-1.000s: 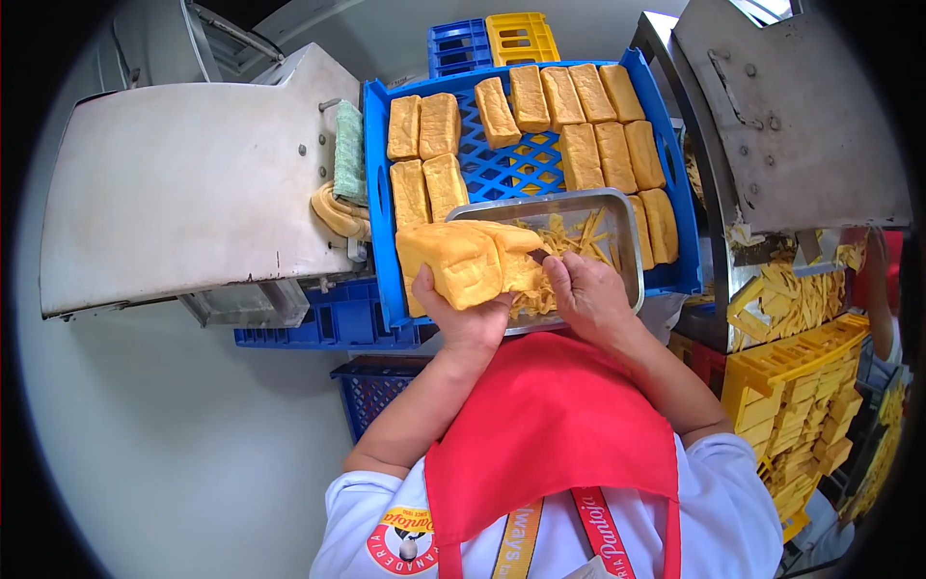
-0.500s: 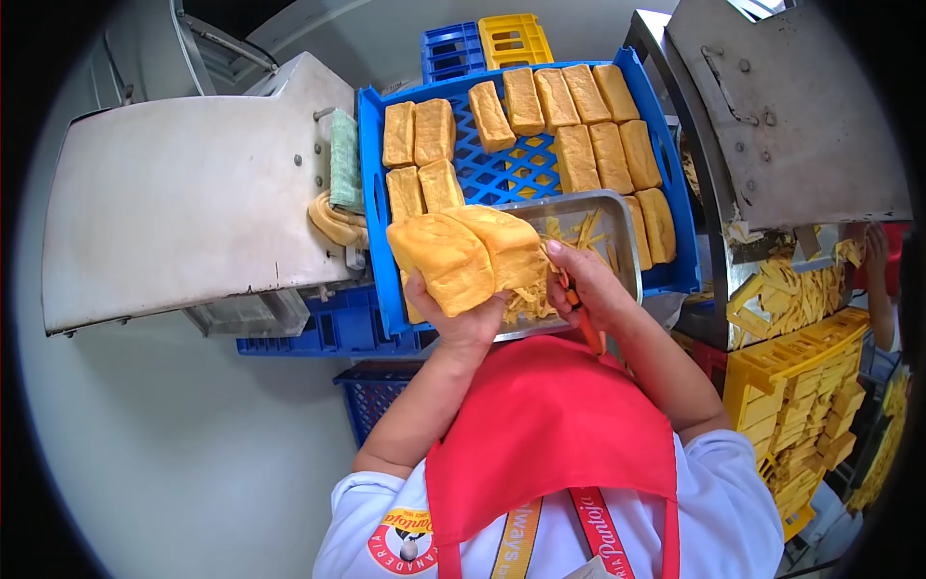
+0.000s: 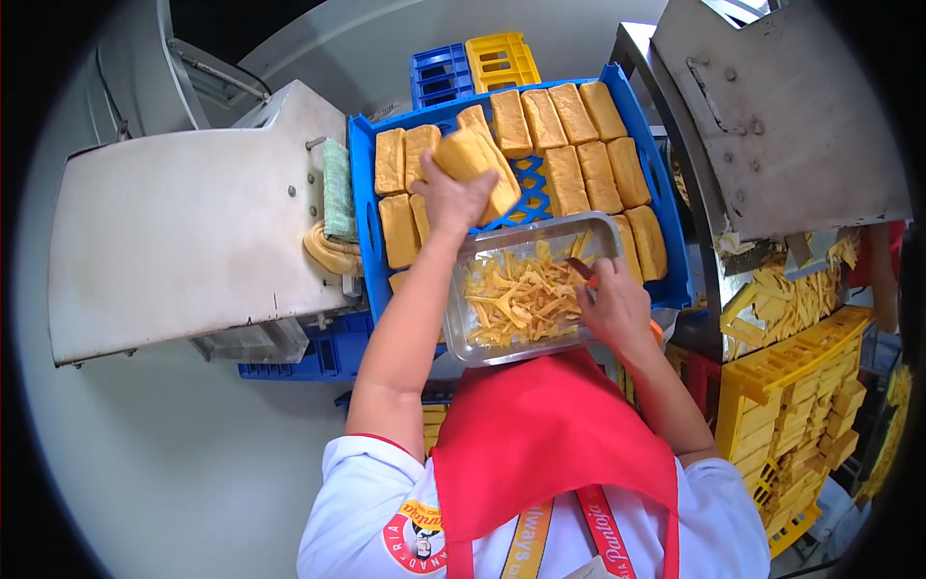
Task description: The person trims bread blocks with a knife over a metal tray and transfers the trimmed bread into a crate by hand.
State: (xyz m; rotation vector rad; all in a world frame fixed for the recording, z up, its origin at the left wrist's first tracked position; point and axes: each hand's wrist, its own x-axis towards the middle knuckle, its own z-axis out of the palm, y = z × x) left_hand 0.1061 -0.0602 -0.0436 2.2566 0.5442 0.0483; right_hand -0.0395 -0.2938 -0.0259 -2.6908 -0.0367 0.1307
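Observation:
My left hand [image 3: 455, 198] grips a golden bread loaf [image 3: 475, 159], with a lengthwise seam at its side that may be a second loaf joined to it. The loaf tilts over the gap in the blue crate [image 3: 361, 193], where other loaves [image 3: 569, 180] stand in rows. In my right hand [image 3: 615, 304] is a small knife [image 3: 581, 268] with an orange handle, its blade above a metal tray [image 3: 455, 309]. Thin crust strips [image 3: 521, 299] lie heaped in that tray. My right fingers are wrapped round the handle and hide part of it.
A metal machine [image 3: 193, 232] stands at the left, with a green pad [image 3: 338, 188] facing the crate. Another machine [image 3: 772, 125] is at the right, above a yellow crate [image 3: 762, 386] packed with bread pieces. Behind are small blue [image 3: 441, 77] and yellow crates [image 3: 502, 61].
My left hand has carried the bread from above the tray forward into the crate's gap. My right hand has parted from the bread and moved right, keeping the knife; the tray's strips now show.

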